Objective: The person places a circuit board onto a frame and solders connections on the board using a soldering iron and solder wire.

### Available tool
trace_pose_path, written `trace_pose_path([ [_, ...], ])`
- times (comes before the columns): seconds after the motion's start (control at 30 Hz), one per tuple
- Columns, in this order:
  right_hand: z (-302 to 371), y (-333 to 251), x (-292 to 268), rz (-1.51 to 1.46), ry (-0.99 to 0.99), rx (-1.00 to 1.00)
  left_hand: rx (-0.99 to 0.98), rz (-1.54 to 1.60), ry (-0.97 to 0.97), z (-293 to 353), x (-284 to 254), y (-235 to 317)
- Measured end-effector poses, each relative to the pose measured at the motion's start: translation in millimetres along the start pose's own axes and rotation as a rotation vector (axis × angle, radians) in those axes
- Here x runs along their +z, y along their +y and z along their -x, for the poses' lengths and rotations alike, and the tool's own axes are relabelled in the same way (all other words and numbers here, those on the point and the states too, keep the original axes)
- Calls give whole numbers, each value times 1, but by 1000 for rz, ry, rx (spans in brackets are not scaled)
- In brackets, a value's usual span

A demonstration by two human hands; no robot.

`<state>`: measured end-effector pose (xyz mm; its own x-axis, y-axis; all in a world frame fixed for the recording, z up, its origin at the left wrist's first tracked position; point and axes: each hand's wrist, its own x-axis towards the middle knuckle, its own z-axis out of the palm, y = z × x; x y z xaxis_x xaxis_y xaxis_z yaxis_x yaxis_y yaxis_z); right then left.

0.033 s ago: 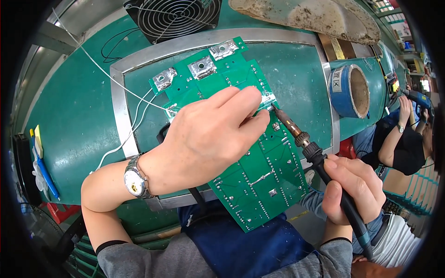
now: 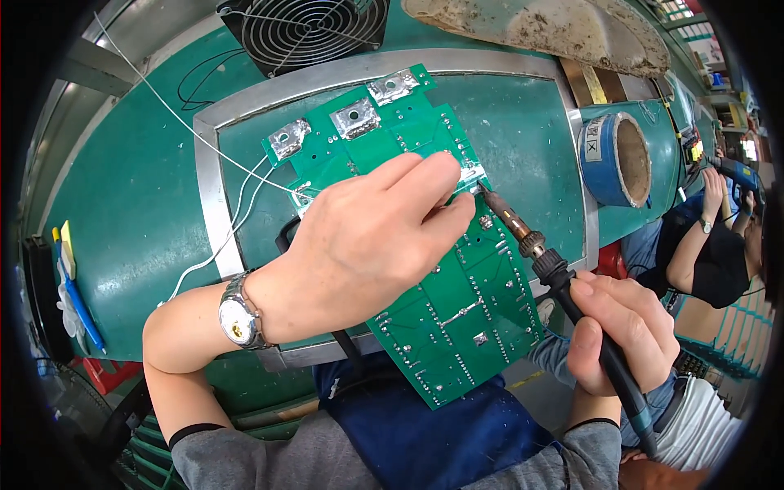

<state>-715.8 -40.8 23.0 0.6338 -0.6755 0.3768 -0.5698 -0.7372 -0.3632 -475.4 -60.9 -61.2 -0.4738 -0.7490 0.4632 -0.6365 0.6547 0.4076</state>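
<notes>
A large green circuit board point(image 2: 441, 359) lies solder side up, tilted across the metal frame of the bench and reaching down over my lap. My right hand point(image 2: 625, 331) is wrapped round the black handle of a soldering iron point(image 2: 510, 220). Its tip meets the board's right edge beside a shiny solder patch point(image 2: 471, 174). Above the board, my left hand point(image 2: 384, 220) has thumb and forefinger pinched together close to the tip; whatever they hold is hidden. A thin white wire point(image 2: 175, 114) runs from the upper left to the board, near my left knuckles.
A black fan with a wire guard point(image 2: 314, 28) stands at the back. At the right is a blue ring-shaped roll point(image 2: 612, 159); a stained pale board point(image 2: 547, 37) lies behind. A blue pen-like tool point(image 2: 80, 302) sits far left. Other people point(image 2: 710, 245) work at the right.
</notes>
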Motion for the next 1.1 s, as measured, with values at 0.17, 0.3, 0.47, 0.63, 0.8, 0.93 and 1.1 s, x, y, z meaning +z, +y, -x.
trace_pose_path([
  [0.17, 8, 3, -6, 4, 2, -12, 22, -31, 43, 3, 2, -1],
  [0.3, 17, 0, -13, -26, 8, 21, 20, -51, -92, 2, -10, 8],
  [0.47, 17, -1, -8, -45, -7, -2, 35, 30, -36, 4, 1, 7],
  [0.63, 14, -2, -10, -41, -61, -9, 48, 47, -42, 3, 2, 8],
  [0.8, 18, -1, -11, -55, -41, 7, 52, 30, -44, 5, -1, 9],
  [0.93, 26, -1, -11, -15, 3, 16, 63, 29, -39, 4, 0, 10],
  [1.1, 32, -3, -15, -14, 68, 19, 57, 8, -46, 4, -6, 12],
])
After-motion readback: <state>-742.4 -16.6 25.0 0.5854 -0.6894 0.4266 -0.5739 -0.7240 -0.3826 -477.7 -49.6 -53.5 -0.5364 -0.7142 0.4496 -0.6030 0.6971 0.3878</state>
